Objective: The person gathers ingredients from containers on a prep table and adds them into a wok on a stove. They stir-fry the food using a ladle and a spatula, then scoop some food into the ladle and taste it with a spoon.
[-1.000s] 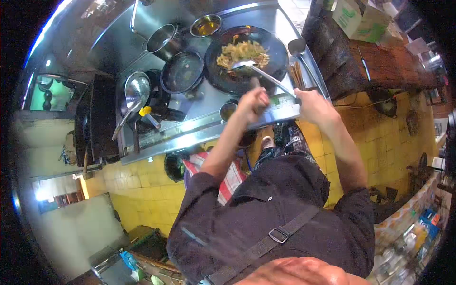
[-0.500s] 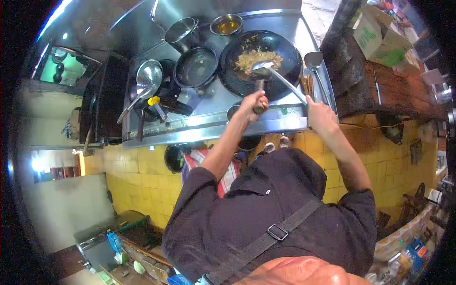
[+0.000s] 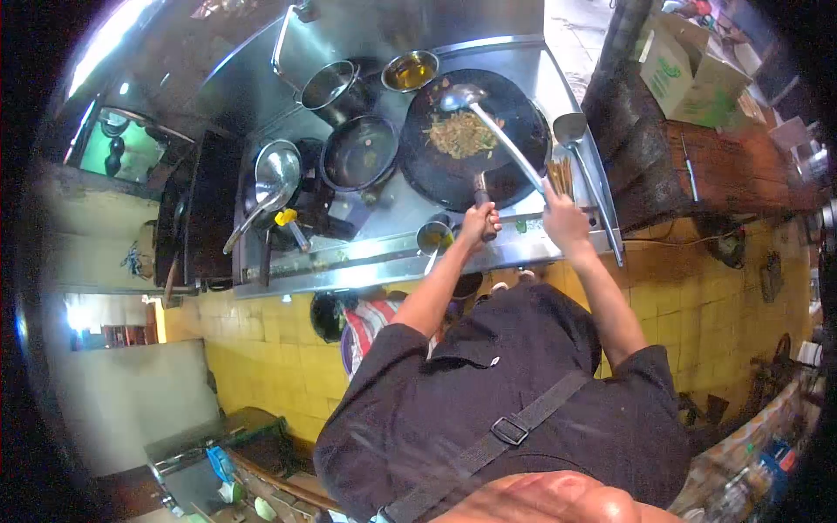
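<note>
A black wok (image 3: 514,96) sits on the stove with chopped, browned food (image 3: 460,136) in its middle. My left hand (image 3: 479,224) is wrapped round the wok's wooden handle (image 3: 481,188) at the near side. In my right hand (image 3: 567,223) is the long handle of a metal ladle (image 3: 506,139). The ladle's bowl is over the far part of the wok, beyond the food; whether it touches the wok I cannot tell. Close to my left hand stands a small metal container (image 3: 433,235).
Left of the wok are a dark round pan (image 3: 359,155), a deep pot (image 3: 331,91) and a strainer (image 3: 277,170). A bowl of yellow liquid (image 3: 410,71) stands behind. On the right lie a spatula (image 3: 571,129) and a bundle of sticks (image 3: 560,179).
The ladle's bowl has moved off the food towards the wok's far side. My right hand has shifted slightly left. My left hand keeps its grip, and the camera view has tilted a little.
</note>
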Available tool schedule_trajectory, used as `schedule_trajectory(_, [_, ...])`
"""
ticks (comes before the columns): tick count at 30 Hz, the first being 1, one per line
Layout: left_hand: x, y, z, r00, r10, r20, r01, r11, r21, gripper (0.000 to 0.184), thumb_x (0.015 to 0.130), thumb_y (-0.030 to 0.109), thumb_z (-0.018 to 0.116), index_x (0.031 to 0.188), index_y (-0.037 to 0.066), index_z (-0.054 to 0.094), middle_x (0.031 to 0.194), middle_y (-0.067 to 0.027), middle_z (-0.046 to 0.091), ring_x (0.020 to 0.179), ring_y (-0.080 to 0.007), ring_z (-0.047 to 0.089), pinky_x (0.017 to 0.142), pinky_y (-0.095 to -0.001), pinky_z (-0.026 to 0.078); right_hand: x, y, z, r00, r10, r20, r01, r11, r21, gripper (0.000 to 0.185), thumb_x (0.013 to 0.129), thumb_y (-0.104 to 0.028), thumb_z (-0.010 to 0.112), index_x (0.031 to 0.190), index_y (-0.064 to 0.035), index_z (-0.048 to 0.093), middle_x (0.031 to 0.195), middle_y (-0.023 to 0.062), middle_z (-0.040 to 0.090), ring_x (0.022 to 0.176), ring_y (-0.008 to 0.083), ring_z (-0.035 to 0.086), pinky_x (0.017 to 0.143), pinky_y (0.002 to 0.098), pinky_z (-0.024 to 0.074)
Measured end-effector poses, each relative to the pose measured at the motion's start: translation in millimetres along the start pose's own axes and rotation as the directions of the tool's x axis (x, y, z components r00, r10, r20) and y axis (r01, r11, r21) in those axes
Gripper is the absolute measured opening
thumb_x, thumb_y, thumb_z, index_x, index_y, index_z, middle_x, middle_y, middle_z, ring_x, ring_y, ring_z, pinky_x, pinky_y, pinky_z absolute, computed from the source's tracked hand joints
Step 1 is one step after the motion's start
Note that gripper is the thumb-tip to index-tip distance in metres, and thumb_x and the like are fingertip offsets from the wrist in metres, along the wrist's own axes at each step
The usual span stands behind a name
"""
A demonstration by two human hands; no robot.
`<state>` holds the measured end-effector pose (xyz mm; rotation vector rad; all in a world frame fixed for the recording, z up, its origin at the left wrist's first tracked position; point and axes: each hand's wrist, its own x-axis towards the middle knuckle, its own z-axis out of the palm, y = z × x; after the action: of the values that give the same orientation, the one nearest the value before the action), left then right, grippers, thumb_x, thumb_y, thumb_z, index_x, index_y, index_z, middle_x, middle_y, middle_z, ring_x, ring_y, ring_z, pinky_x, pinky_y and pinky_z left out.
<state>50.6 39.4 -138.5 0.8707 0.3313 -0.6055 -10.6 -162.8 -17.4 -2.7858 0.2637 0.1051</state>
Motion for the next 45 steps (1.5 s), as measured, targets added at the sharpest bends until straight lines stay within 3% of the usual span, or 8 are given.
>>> schedule_trajectory(12, [-64, -30, -34, 0.989, 0.014, -0.151, 0.048, 0.913, 0.404, 0.058, 0.095, 0.054, 0.036, 0.082, 0.002, 0.059, 0.059, -0.0042, 0.053, 0.048, -0.0147, 0.054, 0.046, -0.0308, 0.046, 15, 16, 29, 0.988, 0.142, -0.066, -0.135, 0.985, 0.107, 0.05, 0.087, -0.016, 0.051, 0.134, -0.0046, 0.039, 0.087, 0.0259, 0.063, 0.08, 0.0419, 0.063, 0.071, 0.0495, 0.0509])
schedule_trajectory(16, [-84, -53, -79, 0.994, -0.008, -0.111, 0.056, 0.898, 0.437, 0.052, 0.094, 0.051, 0.042, 0.078, 0.004, 0.056, 0.059, -0.0022, 0.051, 0.047, -0.0134, 0.052, 0.045, -0.0282, 0.044, 24, 14, 77, 0.989, -0.08, -0.128, 0.117, 0.941, 0.317, 0.039, 0.088, -0.016, 0.053, 0.125, -0.0045, 0.048, 0.075, 0.0212, 0.063, 0.058, 0.0343, 0.064, 0.052, 0.0434, 0.0509])
schedule_trajectory(19, [-108, -66, -91, 0.985, 0.027, -0.169, 0.063, 0.861, 0.504, 0.048, 0.094, 0.047, 0.046, 0.074, 0.005, 0.055, 0.059, -0.0005, 0.051, 0.046, -0.011, 0.05, 0.043, -0.0263, 0.042, 23, 0, 43, 0.838, -0.18, 0.515, -0.486, 0.181, 0.855, 0.013, 0.091, -0.023, 0.057, 0.096, -0.0115, 0.053, 0.061, -0.0032, 0.046, 0.043, 0.0063, 0.044, 0.033, 0.0222, 0.0367])
schedule_trajectory(26, [-142, -75, -93, 0.977, 0.084, -0.198, 0.048, 0.812, 0.582, 0.036, 0.093, 0.04, 0.053, 0.079, 0.007, 0.054, 0.063, 0.0013, 0.051, 0.05, -0.0082, 0.05, 0.045, -0.0245, 0.041, -23, 14, 59, 0.809, -0.237, 0.538, -0.584, -0.227, 0.779, 0.014, 0.093, -0.028, 0.053, 0.096, -0.0158, 0.046, 0.067, 0.0037, 0.052, 0.041, 0.0092, 0.045, 0.033, 0.024, 0.0374])
schedule_trajectory(32, [-151, -105, -92, 0.995, 0.065, -0.079, 0.018, 0.65, 0.76, 0.038, 0.093, 0.038, 0.052, 0.084, 0.002, 0.059, 0.066, -0.0025, 0.057, 0.055, -0.0094, 0.052, 0.052, -0.0252, 0.043, -8, -4, 5, 0.789, -0.051, 0.613, -0.582, 0.258, 0.771, 0.016, 0.094, -0.026, 0.047, 0.094, -0.0102, 0.047, 0.061, 0.0044, 0.048, 0.039, 0.0115, 0.043, 0.031, 0.0268, 0.0342])
schedule_trajectory(38, [-145, -105, -68, 0.997, -0.069, -0.021, 0.054, 0.51, 0.859, 0.044, 0.094, 0.044, 0.047, 0.113, 0.006, 0.06, 0.073, -0.0043, 0.062, 0.063, -0.0118, 0.058, 0.06, -0.0279, 0.047, -53, 6, 3, 0.804, -0.118, 0.583, -0.585, 0.017, 0.811, 0.016, 0.092, -0.023, 0.052, 0.1, -0.0091, 0.05, 0.061, 0.0031, 0.048, 0.038, 0.0109, 0.043, 0.031, 0.0255, 0.0339])
schedule_trajectory(40, [-144, -107, -57, 0.997, -0.024, 0.07, -0.045, 0.544, 0.838, 0.04, 0.098, 0.041, 0.041, 0.094, 0.004, 0.057, 0.071, -0.0024, 0.058, 0.058, -0.0096, 0.053, 0.057, -0.0254, 0.045, -46, 20, 17, 0.8, -0.142, 0.583, -0.584, 0.039, 0.811, 0.015, 0.091, -0.021, 0.053, 0.097, -0.0075, 0.051, 0.06, 0.0028, 0.049, 0.038, 0.0114, 0.045, 0.032, 0.0271, 0.0365])
schedule_trajectory(45, [-134, -119, -41, 0.993, -0.075, 0.092, -0.047, 0.469, 0.882, 0.048, 0.097, 0.045, 0.037, 0.095, 0.001, 0.057, 0.073, -0.0075, 0.059, 0.063, -0.0174, 0.057, 0.063, -0.0313, 0.046, -51, 23, -6, 0.904, -0.103, 0.415, -0.297, 0.546, 0.784, 0.013, 0.089, -0.02, 0.055, 0.087, -0.0064, 0.053, 0.061, 0.0014, 0.049, 0.041, 0.0092, 0.047, 0.036, 0.0258, 0.0369])
